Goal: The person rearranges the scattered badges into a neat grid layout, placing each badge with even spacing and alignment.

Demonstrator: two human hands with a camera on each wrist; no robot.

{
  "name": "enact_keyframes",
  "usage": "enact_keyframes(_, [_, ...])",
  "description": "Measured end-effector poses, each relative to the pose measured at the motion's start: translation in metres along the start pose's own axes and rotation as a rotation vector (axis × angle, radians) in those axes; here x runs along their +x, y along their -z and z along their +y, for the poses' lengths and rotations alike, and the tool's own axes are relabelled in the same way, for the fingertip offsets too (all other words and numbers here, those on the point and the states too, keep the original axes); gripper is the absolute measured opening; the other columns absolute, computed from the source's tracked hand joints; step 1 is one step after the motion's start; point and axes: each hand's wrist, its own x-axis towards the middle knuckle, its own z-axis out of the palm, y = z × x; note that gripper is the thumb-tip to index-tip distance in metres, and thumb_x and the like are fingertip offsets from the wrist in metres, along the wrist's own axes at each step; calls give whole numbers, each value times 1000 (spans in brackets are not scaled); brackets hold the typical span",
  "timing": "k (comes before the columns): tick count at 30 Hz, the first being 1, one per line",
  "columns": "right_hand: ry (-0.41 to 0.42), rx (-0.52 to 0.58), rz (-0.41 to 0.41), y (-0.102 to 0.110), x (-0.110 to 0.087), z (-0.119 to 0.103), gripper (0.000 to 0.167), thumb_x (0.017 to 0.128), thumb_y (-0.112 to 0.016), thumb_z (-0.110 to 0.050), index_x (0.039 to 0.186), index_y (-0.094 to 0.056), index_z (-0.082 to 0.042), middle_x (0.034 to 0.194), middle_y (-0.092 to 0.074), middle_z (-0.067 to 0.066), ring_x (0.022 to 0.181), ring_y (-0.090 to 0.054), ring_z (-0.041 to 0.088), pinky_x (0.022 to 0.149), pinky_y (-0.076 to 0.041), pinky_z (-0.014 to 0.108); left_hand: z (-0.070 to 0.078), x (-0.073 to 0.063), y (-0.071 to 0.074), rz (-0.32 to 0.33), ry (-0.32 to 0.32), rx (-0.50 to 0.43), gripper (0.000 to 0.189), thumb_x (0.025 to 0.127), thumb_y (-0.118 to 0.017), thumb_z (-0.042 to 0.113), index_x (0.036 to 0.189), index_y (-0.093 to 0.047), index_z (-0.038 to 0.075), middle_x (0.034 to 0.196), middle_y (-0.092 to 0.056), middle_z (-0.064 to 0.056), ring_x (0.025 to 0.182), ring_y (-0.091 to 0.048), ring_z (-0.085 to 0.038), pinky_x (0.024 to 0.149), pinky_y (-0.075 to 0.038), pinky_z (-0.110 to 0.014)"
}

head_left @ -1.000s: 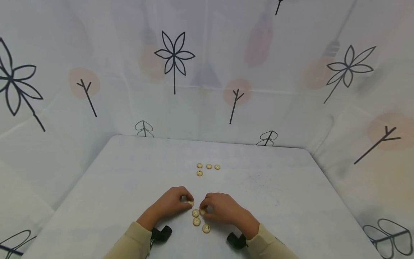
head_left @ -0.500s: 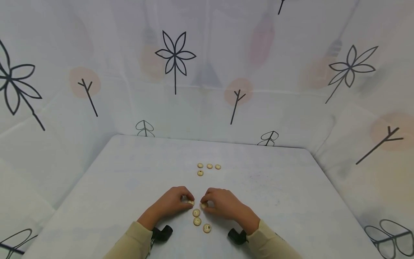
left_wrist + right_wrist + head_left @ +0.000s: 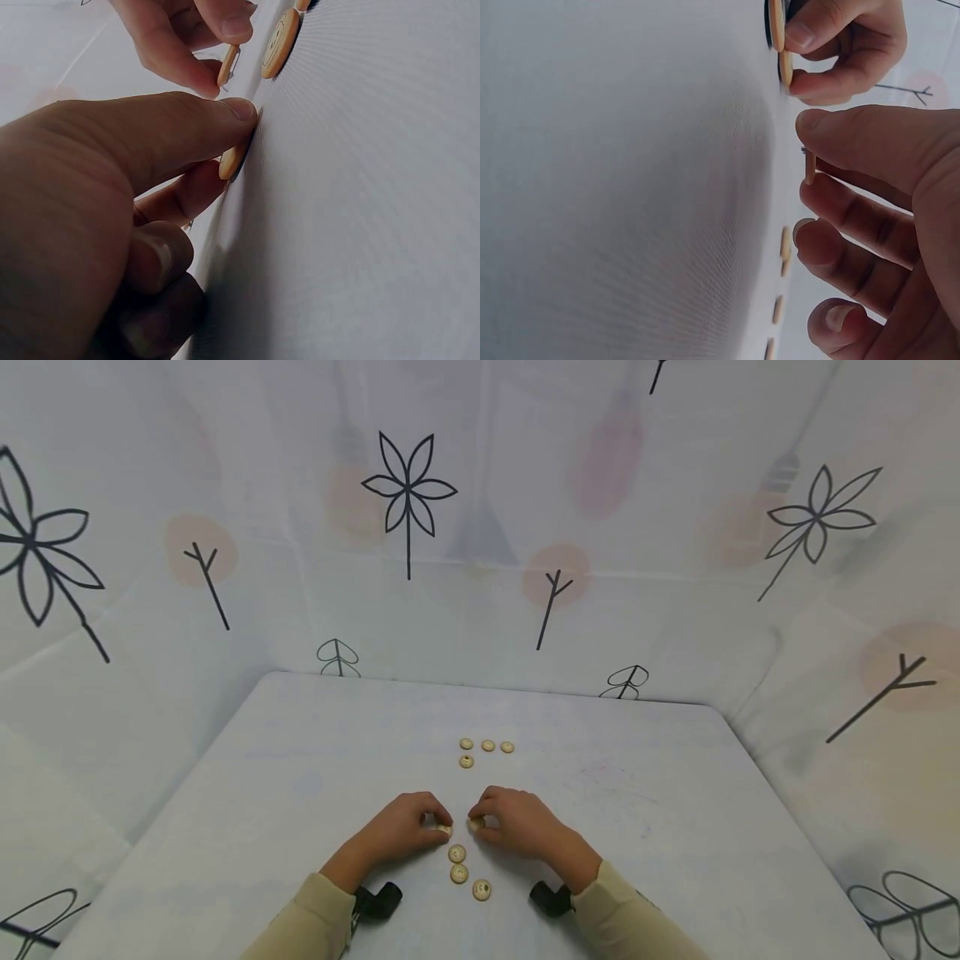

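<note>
My left hand point(image 3: 405, 827) pinches a round wooden disc point(image 3: 234, 159) between thumb and finger, its edge down at the table. To its right, my right hand point(image 3: 521, 825) pinches another wooden disc point(image 3: 810, 166) by its edges; this one is held just off the surface. The two hands face each other with a small gap between them. Just nearer than the fingertips lie two touching discs point(image 3: 457, 853) with dark printed marks, and a third disc point(image 3: 482, 889) sits apart at their lower right. The marks are too small to read.
Farther back on the white table point(image 3: 337, 735) lie three discs in a row point(image 3: 488, 746), with one more disc point(image 3: 467, 762) in front of the leftmost. A white cloth point(image 3: 465, 610) printed with plants hangs around the back and sides. Black wrist cameras point(image 3: 378, 902) sit at both cuffs.
My right hand has lifted its disc away from beside the near discs and moved it forward, farther from me. The left hand stays in place with its disc.
</note>
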Motion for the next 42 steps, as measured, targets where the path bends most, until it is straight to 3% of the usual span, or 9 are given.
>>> enact_keyframes(31, [-142, -6, 58, 1, 29, 20, 22, 89, -69, -28, 110, -73, -21, 104, -65, -6, 95, -62, 13, 82, -51, 35, -1, 0, 0, -7, -5, 8, 13, 85, -74, 30, 96, -72, 26, 93, -64, 17, 87, -57, -2, 80, -48, -29])
enact_keyframes(42, [-195, 19, 54, 3, 39, 27, 23, 90, -68, -28, 111, -73, -19, 114, -67, -2, 110, -62, 20, 93, -49, 42, -3, 1, -1, -6, -8, 15, 13, 84, -74, 30, 97, -73, 26, 93, -64, 17, 90, -58, -2, 83, -48, -30])
